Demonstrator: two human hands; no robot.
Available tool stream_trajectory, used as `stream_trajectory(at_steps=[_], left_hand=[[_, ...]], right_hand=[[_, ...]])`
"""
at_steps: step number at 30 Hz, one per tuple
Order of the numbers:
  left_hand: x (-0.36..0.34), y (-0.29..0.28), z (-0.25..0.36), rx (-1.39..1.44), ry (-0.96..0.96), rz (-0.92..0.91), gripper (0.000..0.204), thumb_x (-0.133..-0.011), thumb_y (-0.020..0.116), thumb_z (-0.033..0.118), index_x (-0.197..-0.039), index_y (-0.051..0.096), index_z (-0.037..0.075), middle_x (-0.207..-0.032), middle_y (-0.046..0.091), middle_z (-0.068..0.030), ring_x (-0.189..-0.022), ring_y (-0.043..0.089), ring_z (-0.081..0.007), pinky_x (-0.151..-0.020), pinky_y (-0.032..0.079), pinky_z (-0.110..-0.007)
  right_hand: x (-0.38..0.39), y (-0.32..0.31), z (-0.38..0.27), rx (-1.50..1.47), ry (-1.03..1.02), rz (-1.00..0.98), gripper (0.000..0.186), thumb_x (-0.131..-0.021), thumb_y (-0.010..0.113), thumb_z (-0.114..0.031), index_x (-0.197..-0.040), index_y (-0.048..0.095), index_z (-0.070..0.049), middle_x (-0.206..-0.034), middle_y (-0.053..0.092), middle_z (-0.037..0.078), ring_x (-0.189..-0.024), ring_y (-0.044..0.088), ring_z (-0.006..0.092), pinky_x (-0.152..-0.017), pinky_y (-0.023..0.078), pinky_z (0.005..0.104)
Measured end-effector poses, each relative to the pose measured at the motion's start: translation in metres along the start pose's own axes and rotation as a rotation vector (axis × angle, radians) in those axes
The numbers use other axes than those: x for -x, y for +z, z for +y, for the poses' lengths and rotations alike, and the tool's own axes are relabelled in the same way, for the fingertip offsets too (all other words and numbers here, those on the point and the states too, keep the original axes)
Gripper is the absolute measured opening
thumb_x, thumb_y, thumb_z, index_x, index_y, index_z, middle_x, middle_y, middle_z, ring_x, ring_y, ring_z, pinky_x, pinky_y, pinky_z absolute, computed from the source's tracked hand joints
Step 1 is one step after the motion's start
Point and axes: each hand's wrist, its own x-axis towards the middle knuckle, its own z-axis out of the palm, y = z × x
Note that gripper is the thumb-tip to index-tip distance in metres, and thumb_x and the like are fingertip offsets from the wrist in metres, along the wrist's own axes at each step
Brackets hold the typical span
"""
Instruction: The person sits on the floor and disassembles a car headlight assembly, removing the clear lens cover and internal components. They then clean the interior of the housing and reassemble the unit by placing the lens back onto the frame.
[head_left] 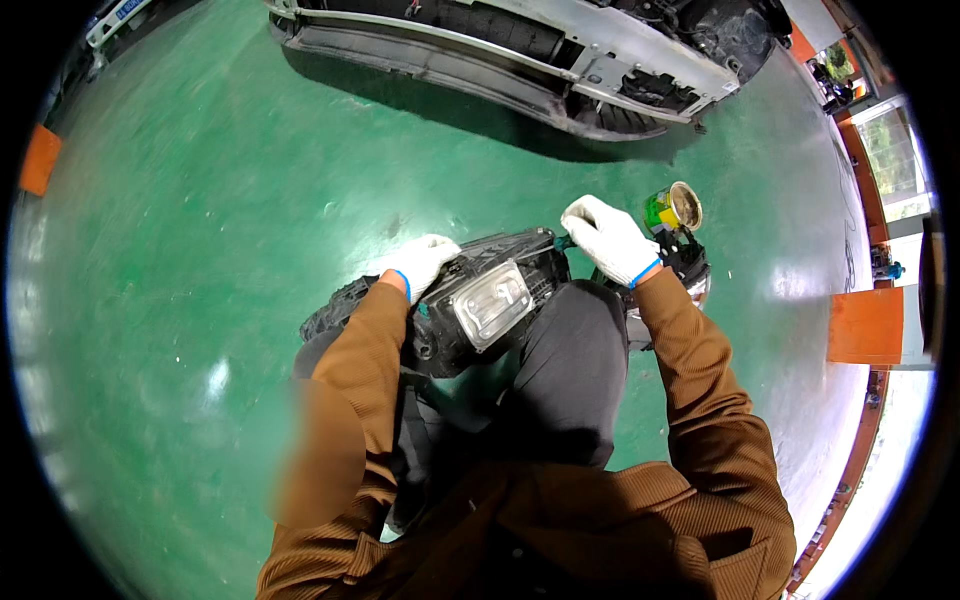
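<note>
while the right knee (570, 370) hides its lower right part, a black lamp unit (493, 305) with a clear rectangular lens sits low in front of the person, between the legs. the left hand (428, 262), in a white glove with a blue cuff, lies on its upper left edge with fingers bent; their tips are out of sight, so i cannot tell whether they grip. the right hand (605, 238), gloved alike, is curled narrow beside the unit's right end, near a small teal piece (563, 242); whether it pinches that is unclear. a second black part (685, 258) is partly covered by the right glove and sleeve. a blur smears the view beside the left sleeve (375, 345). the stripped car front (430, 40) is cut off above. an open tub (660, 212) wears a green-and-yellow label, its print too small to make out; a blue plate (128, 10) bears pale characters, at upper left.
</note>
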Motion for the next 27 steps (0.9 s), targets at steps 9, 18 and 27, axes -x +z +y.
stream_trajectory(at_steps=[9,18,27], left_hand=[[0.0,0.008,0.023,-0.16,-0.065,0.064,0.061,-0.098,0.078,0.055,-0.119,0.076,-0.003,-0.106,0.077,-0.012,-0.097,0.066,-0.0199,-0.091,0.053,-0.038],[-0.01,0.008,0.004,-0.122,-0.021,0.09,0.061,-0.099,0.077,0.053,-0.119,0.078,-0.005,-0.106,0.079,-0.0145,-0.097,0.069,-0.0214,-0.091,0.055,-0.039],[0.008,0.004,0.03,-0.241,-0.047,0.069,0.073,-0.1,0.069,0.064,-0.128,0.076,-0.004,-0.125,0.078,-0.0229,-0.116,0.073,-0.0333,-0.104,0.053,-0.042]], right_hand=[[-0.009,-0.034,0.01,-0.68,0.518,-0.459,0.036,-0.109,0.067,-0.034,-0.13,0.072,-0.004,-0.075,0.069,0.001,-0.051,0.051,0.0065,-0.045,0.036,0.0237],[-0.027,-0.034,0.013,0.355,-0.454,-0.711,0.015,-0.092,0.07,-0.016,-0.098,0.083,-0.019,-0.096,0.081,0.011,-0.093,0.075,0.0358,-0.085,0.058,0.0468],[-0.015,-0.039,-0.023,-0.529,0.459,-0.702,0.028,-0.11,0.067,-0.024,-0.133,0.072,-0.01,-0.085,0.068,0.002,-0.067,0.06,0.0123,-0.061,0.051,0.0305]])
